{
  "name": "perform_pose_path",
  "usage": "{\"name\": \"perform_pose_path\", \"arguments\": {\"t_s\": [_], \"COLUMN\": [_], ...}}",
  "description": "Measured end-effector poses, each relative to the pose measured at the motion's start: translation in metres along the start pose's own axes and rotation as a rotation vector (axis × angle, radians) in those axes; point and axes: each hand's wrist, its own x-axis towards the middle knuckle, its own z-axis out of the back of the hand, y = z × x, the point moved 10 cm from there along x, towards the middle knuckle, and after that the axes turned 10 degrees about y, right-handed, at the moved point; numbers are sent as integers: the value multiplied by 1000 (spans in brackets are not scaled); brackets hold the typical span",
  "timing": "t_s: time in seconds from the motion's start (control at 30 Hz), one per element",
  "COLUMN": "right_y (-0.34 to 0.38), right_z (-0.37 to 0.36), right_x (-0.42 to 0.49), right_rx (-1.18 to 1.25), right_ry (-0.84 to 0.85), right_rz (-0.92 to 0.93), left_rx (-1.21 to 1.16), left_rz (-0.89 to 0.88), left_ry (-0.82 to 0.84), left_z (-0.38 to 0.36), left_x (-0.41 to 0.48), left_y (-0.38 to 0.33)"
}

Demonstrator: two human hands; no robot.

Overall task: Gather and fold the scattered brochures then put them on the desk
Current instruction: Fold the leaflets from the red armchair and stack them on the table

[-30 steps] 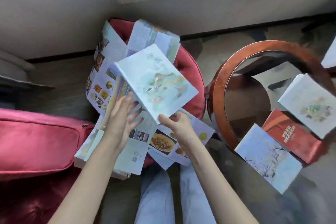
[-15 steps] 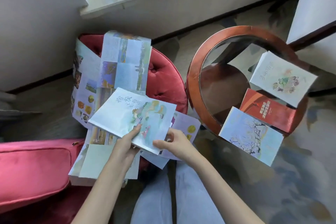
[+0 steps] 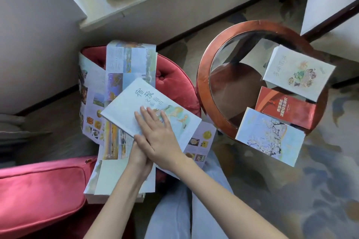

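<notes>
Holding three folded brochures along its right edge, the glass tabletop looks to serve as the done pile. Beside it a red stool carries unfolded sheets, a handy folding surface. Atop that heap, toward the stool's front edge, lies one brochure, pinned by the flat, straight-fingered right hand, likely setting a crease. The left hand tucks beneath; its fingers are hidden, so its grip cannot be told.

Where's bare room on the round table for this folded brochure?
The round wooden-rimmed glass table is bare on its left half, up to the rim. The right half is crowded: pale flower brochure, red brochure, blue blossom brochure.
</notes>
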Motion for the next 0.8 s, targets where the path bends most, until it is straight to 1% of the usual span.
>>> {"name": "perform_pose_path", "arguments": {"t_s": [0.1,0.2,0.27,0.4,0.5,0.57,0.63,0.67,0.73,0.8], "right_y": [-9,-35,-55,-93,-123,-138,-151,-157,-172,-187], "right_z": [3,12,15,27,55,79,99,105,103,93], "right_x": [1,-3,-10,-43,-85,-117,-151,-167,-191,-201], "right_rx": [-49,-55,-16,-2,36,75,212,356,743,1085], "right_ry": [-37,-97,-112,-156,-276,-401,-574,-674,-864,-988], "right_rz": [-9,-109,-186,-419,-641,-752,-830,-850,-858,-861], "left_rx": [72,123,128,191,171,123,133,140,158,196], "left_rz": [62,149,196,255,294,278,258,247,234,228], "left_ry": [12,10,20,99,132,162,201,216,250,287], "left_z": [3,2,-1,-22,-47,-70,-95,-106,-129,-152], "left_x": [6,7,6,3,1,3,5,6,9,12], "left_y": [4,13,19,38,55,62,65,67,71,76]}}
